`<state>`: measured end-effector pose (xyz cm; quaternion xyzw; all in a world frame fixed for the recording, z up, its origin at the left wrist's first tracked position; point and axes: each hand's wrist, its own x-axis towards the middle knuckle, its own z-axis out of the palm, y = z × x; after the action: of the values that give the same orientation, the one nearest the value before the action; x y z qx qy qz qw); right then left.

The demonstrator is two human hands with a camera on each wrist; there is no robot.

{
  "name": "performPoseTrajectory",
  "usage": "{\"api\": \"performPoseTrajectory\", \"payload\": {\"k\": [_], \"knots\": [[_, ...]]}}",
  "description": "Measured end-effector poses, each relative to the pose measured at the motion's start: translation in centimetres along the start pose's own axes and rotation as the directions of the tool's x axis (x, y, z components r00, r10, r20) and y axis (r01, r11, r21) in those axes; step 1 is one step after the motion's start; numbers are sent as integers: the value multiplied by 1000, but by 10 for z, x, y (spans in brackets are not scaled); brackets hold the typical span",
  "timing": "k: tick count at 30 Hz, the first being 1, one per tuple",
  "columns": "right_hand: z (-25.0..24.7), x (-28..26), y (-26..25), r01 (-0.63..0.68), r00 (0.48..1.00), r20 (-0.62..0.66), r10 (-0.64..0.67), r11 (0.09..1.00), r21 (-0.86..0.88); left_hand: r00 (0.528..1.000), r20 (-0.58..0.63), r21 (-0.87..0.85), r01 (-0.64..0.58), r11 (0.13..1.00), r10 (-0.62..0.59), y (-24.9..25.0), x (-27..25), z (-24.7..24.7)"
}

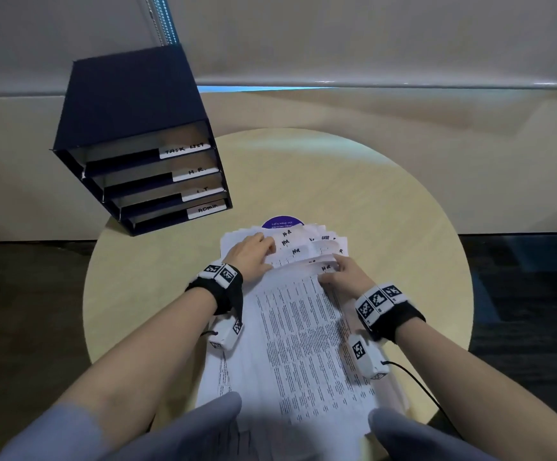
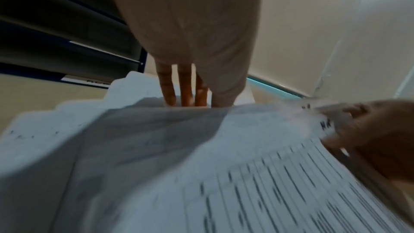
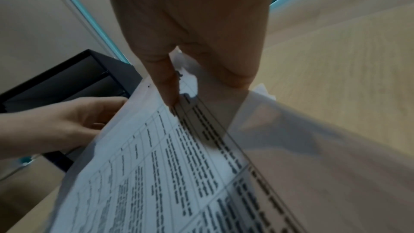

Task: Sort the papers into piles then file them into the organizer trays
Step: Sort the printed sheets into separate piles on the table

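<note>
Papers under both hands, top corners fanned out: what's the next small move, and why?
Probably lift the sheet that the right hand pinches by its top corner clear of the papers and set it aside on the table. That corner reads HR, the left hand presses flat on the fanned corners, and no separate pile shows on the table.

Hands: two are showing, the left hand (image 1: 252,252) and the right hand (image 1: 345,276), both lying on the papers (image 1: 303,327).
Organizer (image 1: 137,141): one is standing on the table (image 1: 386,201).
Trays: four are showing in the organizer, each wearing one white label, so four labels.
Paper stacks: one fanned stack is lying there; its sheets are too many and too overlapped to count.
Handwritten "HR" marks: at least four are showing on fanned corners.
Purple round sticker (image 1: 282,222): one is peeking out.
Tables: one.
</note>
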<state>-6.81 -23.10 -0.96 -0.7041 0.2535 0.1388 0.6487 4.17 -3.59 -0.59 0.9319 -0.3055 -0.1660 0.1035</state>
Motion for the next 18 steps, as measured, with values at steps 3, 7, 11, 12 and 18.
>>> {"api": "performPoseTrajectory", "payload": {"k": [3,7,11,12,18], "knots": [[5,-6,7,-4,999,33,6,999,-46,999,27,-32,36,999,-35,0,1,0],[3,-10,8,100,991,-59,-116,969,-227,995,-90,-99,28,995,-37,2,-2,3],[-1,-5,14,180,981,-15,-192,942,-284,995,-101,-41,-14,999,10,7,-8,1],[-1,-4,16,179,981,-21,-194,937,-298,994,-104,-19,-26,999,24,7,-10,0],[-2,-2,17,190,974,-57,-220,925,-329,988,-111,-12,-107,994,105,8,-17,-2]]}}
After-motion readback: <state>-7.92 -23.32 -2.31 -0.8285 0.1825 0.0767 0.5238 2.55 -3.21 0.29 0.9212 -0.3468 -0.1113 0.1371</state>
